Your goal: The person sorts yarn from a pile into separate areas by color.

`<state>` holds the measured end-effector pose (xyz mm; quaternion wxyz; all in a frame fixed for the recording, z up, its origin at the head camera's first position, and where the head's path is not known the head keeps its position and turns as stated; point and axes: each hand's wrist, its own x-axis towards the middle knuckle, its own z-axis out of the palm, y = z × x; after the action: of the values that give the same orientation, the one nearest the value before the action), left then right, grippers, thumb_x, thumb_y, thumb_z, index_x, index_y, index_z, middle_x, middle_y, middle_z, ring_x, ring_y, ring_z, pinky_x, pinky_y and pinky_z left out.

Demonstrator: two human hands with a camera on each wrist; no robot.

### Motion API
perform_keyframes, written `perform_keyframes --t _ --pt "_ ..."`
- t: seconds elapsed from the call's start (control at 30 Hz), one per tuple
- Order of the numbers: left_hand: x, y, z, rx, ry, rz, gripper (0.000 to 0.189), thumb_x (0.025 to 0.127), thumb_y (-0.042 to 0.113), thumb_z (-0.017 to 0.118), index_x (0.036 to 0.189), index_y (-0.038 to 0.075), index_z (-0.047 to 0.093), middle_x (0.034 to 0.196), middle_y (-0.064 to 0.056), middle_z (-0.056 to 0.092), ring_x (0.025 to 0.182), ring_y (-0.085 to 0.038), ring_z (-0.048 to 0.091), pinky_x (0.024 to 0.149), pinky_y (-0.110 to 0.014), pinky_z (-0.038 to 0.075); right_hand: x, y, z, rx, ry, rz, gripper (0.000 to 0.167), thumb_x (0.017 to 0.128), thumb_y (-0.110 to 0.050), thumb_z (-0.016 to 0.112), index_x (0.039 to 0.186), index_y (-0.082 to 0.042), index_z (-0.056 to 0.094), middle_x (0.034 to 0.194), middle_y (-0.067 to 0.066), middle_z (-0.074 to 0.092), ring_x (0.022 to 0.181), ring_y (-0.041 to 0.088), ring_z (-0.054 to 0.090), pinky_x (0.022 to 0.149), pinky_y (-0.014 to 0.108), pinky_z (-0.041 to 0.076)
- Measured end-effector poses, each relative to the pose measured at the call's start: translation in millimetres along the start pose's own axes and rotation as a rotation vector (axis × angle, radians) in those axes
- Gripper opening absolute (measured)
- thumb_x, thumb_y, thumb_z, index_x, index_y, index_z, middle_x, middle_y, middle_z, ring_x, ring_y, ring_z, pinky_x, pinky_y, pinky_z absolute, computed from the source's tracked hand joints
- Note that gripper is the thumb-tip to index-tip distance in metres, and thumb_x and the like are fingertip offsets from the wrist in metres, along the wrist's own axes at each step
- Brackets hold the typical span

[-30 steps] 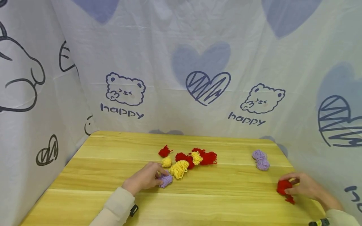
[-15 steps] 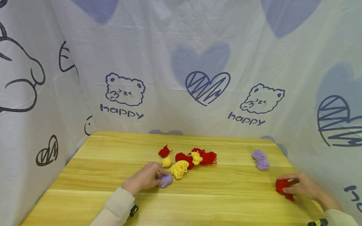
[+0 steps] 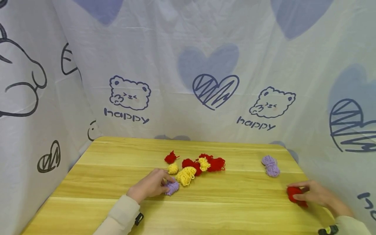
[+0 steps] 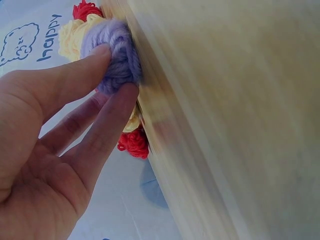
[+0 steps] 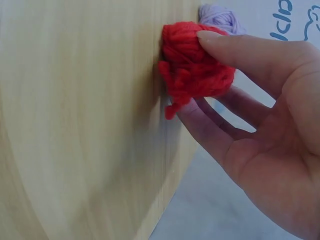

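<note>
My left hand (image 3: 151,184) pinches a small ball of purple yarn (image 4: 117,57) between thumb and fingers, low over the wooden table. Right beside it lie a yellow yarn ball (image 3: 186,176) and a smaller yellow one (image 3: 173,168). At the table's right side my right hand (image 3: 317,195) grips a red yarn ball (image 5: 195,60), thumb on top and fingers beneath. A short loose tail of red yarn hangs from that ball in the right wrist view. Beyond the right hand rests another purple yarn skein (image 3: 271,166).
Red yarn bundles (image 3: 216,164) lie behind the yellow ones, with a yellow tuft (image 3: 204,164) among them. A small red ball (image 3: 171,157) sits at the back of the group. A printed cloth (image 3: 173,107) hangs behind the wooden table (image 3: 235,209).
The right hand has turned the red yarn ball slightly, and its loose tail now sits closer under the fingers. The left hand and its purple yarn stay in place.
</note>
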<state>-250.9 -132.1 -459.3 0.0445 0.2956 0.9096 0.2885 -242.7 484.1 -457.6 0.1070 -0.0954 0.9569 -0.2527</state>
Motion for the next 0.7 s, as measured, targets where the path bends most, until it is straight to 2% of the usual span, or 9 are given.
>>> perform_keyframes --t 0.13,0.3,0.57,0.7 --pt "0.3 0.2 0.5 -0.009 0.000 0.001 0.030 0.085 0.001 0.081 0.114 0.006 0.079 0.122 -0.015 0.075 0.099 -0.025 0.073 0.089 -0.039 0.062 1.8 -2 3 -0.036 0.023 -0.014 0.043 0.088 -0.013 0.078 0.124 0.009 0.069 0.109 0.020 0.074 0.091 0.018 0.064 0.070 0.021 0.053" --pt "1.6 -1.3 1.4 -0.006 0.000 0.001 0.030 0.084 0.002 0.081 0.114 0.006 0.079 0.118 -0.013 0.075 0.093 -0.020 0.072 0.083 -0.034 0.062 3.4 -5 5 -0.061 0.023 0.034 0.044 0.088 -0.013 0.079 0.125 0.008 0.069 0.109 0.018 0.074 0.093 0.020 0.063 0.072 0.024 0.052" --pt "1.9 -5.9 2.0 -0.008 -0.001 0.019 0.031 0.083 0.005 0.082 0.114 0.008 0.079 0.107 -0.004 0.072 0.089 -0.015 0.068 0.079 -0.027 0.060 5.6 -4 4 -0.033 0.006 0.075 0.045 0.088 -0.015 0.080 0.126 0.005 0.070 0.112 0.019 0.074 0.095 0.021 0.063 0.073 0.027 0.052" --pt "0.7 -9.8 1.8 -0.057 -0.012 0.033 0.031 0.083 0.006 0.082 0.114 0.007 0.079 0.102 -0.002 0.069 0.089 -0.016 0.069 0.079 -0.024 0.060 5.8 -3 4 -0.007 -0.006 0.075 0.046 0.088 -0.012 0.079 0.127 0.009 0.067 0.112 0.021 0.073 0.095 0.022 0.064 0.073 0.027 0.054"
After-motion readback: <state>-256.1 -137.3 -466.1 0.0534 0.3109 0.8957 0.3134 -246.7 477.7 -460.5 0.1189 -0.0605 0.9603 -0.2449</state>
